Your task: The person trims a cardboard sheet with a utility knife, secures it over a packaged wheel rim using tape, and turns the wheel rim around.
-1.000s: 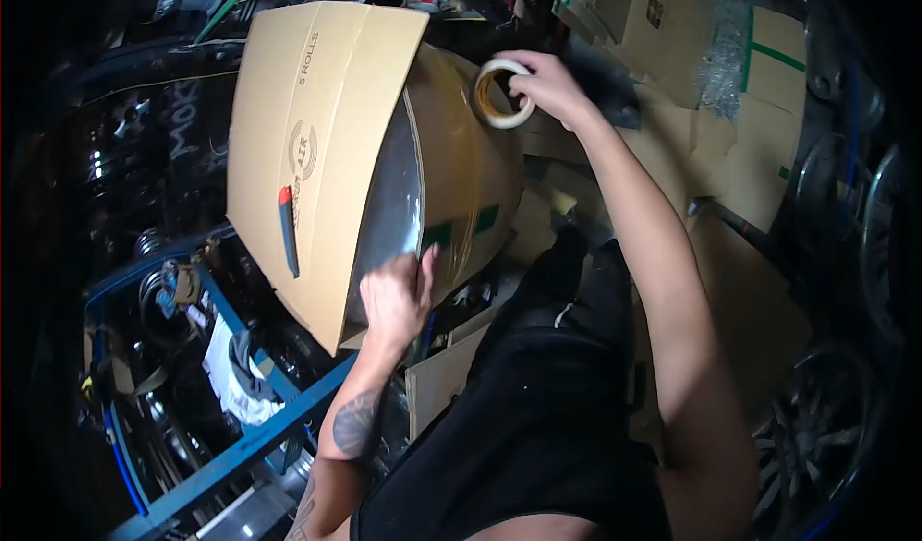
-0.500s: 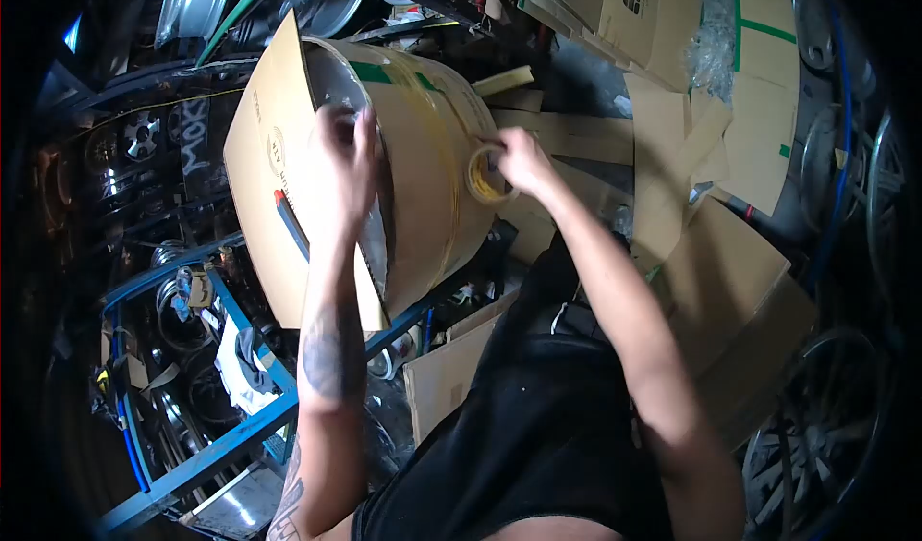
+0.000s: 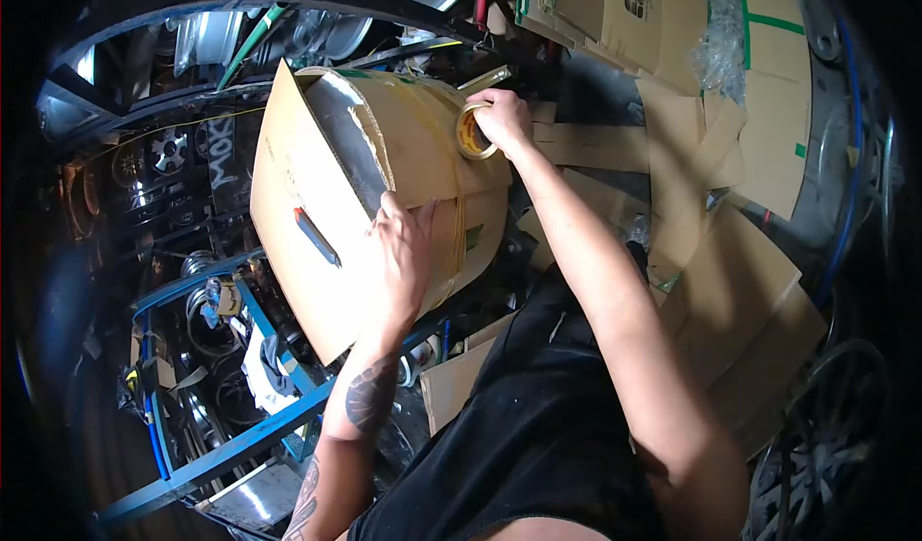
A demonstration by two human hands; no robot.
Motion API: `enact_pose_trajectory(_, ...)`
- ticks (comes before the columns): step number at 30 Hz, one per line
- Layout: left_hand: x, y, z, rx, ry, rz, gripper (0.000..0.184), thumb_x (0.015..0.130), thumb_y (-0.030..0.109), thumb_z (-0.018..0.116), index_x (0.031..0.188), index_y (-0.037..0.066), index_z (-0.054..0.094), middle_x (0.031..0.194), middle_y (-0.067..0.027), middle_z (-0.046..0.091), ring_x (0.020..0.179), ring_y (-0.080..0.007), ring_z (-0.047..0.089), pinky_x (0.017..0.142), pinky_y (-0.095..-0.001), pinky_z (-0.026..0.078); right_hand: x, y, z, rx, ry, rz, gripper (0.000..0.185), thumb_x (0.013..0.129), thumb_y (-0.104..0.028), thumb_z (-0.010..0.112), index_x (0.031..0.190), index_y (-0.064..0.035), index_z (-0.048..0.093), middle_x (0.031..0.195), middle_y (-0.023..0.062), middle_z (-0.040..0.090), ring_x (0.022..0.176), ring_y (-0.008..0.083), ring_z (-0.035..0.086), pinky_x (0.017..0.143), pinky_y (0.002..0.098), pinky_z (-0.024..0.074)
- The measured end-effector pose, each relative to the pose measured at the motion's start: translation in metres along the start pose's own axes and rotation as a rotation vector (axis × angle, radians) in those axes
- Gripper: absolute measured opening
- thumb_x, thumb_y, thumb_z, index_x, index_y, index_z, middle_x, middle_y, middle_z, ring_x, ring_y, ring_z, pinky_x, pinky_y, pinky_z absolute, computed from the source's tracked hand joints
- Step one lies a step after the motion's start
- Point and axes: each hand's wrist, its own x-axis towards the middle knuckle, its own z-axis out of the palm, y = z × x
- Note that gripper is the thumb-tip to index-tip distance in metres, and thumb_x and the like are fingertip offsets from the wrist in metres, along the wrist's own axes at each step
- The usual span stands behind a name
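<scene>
A drum-shaped bundle wrapped in cardboard (image 3: 432,157) lies on its side, with bands of clear yellowish tape around it. Its open left end shows a dark inside, and a flat cardboard sheet (image 3: 288,195) leans against that end. On the sheet rests a dark utility knife (image 3: 317,238) with a red-orange tip. My left hand (image 3: 399,258) grips the wrap's edge, fingertips at the rim and thumb on the outer side. In my right hand (image 3: 505,119) is a roll of tape (image 3: 473,132), held at the bundle's upper right side.
Blue metal frame bars (image 3: 230,445) run along the lower left. Wheel rims (image 3: 206,37) fill the racks at the upper left. Cut cardboard pieces (image 3: 735,301) cover the floor on the right, and folded cardboard (image 3: 653,23) stands at the top right beside plastic wrap (image 3: 720,37).
My left hand has come down from the open end to the wrap's near edge. My right hand has moved up along the bundle with the tape roll. The camera view has shifted slightly.
</scene>
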Motion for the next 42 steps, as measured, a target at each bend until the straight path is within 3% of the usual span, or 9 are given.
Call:
enact_pose_trajectory(9,0.016,0.019,-0.011,-0.136,-0.052,-0.165,0.029,0.104,0.031,0.059,0.103,0.003,0.060,0.084,-0.0275,0.072,0.079,-0.0470,0.071,0.072,-0.0547,0.055,0.000,0.026,-0.027,-0.011,-0.088,-0.187,0.043,0.084,-0.010,0.058,0.122,-0.0198,0.076,0.116,0.0162,0.075,0.109,0.0342,0.072,0.098,0.0423,0.0555)
enact_pose_trajectory(14,0.035,-0.001,0.002,-0.127,0.050,-0.091,0.032,0.102,0.035,0.058,0.099,0.003,0.062,0.082,-0.0257,0.072,0.073,-0.0458,0.071,0.068,-0.0532,0.056,-0.092,0.064,-0.061,-0.001,-0.162,-0.080,0.047,0.085,-0.004,0.057,0.125,-0.0177,0.075,0.104,0.0175,0.077,0.087,0.0370,0.075,0.074,0.0458,0.0611)
enact_pose_trajectory(18,0.040,-0.003,0.005,-0.254,0.087,-0.078,0.030,0.101,0.032,0.060,0.101,0.003,0.066,0.084,-0.0250,0.073,0.075,-0.0440,0.072,0.070,-0.0514,0.056,-0.165,0.091,-0.007,-0.396,-0.085,-0.374,0.043,0.084,-0.004,0.060,0.124,-0.0150,0.072,0.095,0.0220,0.075,0.087,0.0410,0.074,0.075,0.0494,0.0610)
enact_pose_trajectory(19,0.044,-0.005,0.009,-0.278,0.092,-0.076,0.030,0.101,0.032,0.060,0.101,0.003,0.066,0.084,-0.0246,0.073,0.075,-0.0437,0.072,0.070,-0.0513,0.056,-0.165,0.078,0.005,-0.231,-0.004,-0.464,0.047,0.084,-0.004,0.060,0.128,-0.0179,0.070,0.092,0.0243,0.073,0.087,0.0426,0.073,0.076,0.0505,0.0603)
enact_pose_trajectory(26,0.066,0.006,0.010,-0.096,0.077,-0.051,0.036,0.100,0.031,0.063,0.105,-0.003,0.051,0.089,-0.0312,0.070,0.082,-0.0506,0.070,0.074,-0.0561,0.056,-0.136,0.016,-0.014,-0.479,-0.405,-0.223,0.055,0.086,-0.008,0.060,0.139,-0.0205,0.067,0.113,0.0215,0.072,0.102,0.0414,0.071,0.089,0.0495,0.0573)
enact_pose_trajectory(30,0.097,-0.011,0.006,-0.101,0.020,-0.089,0.044,0.097,0.033,0.067,0.111,-0.006,0.051,0.098,-0.0357,0.069,0.093,-0.0536,0.068,0.085,-0.0558,0.055,-0.119,0.018,-0.001,-0.362,-0.285,-0.188,0.055,0.085,-0.007,0.057,0.138,-0.0200,0.066,0.113,0.0227,0.073,0.105,0.0423,0.071,0.093,0.0499,0.0565)
enact_pose_trajectory(32,0.121,-0.026,0.009,-0.139,0.003,-0.090,0.049,0.095,0.033,0.068,0.117,-0.007,0.051,0.102,-0.0352,0.069,0.096,-0.0529,0.069,0.089,-0.0558,0.055,-0.117,0.030,0.008,-0.321,-0.164,-0.091,0.055,0.084,-0.009,0.059,0.138,-0.0142,0.064,0.114,0.0224,0.073,0.104,0.0406,0.072,0.092,0.0513,0.0571)
enact_pose_trajectory(34,0.155,-0.043,0.032,-0.159,0.004,-0.142,0.047,0.094,0.032,0.068,0.116,-0.008,0.055,0.104,-0.0346,0.070,0.098,-0.0517,0.069,0.091,-0.0553,0.054,-0.132,0.054,0.002,-0.041,0.157,-0.283,0.046,0.090,-0.008,0.056,0.136,-0.0080,0.064,0.119,0.0222,0.072,0.108,0.0408,0.070,0.094,0.0485,0.0563)
enact_pose_trajectory(42,0.223,-0.045,0.038,-0.148,-0.006,-0.033,0.042,0.094,0.032,0.065,0.113,-0.006,0.068,0.103,-0.0263,0.072,0.090,-0.0368,0.070,0.082,-0.0441,0.057,-0.231,0.061,0.033,-0.371,-0.185,-0.344,0.057,0.089,-0.009,0.056,0.145,-0.0090,0.057,0.127,0.0168,0.070,0.094,0.0398,0.072,0.084,0.0499,0.0593)
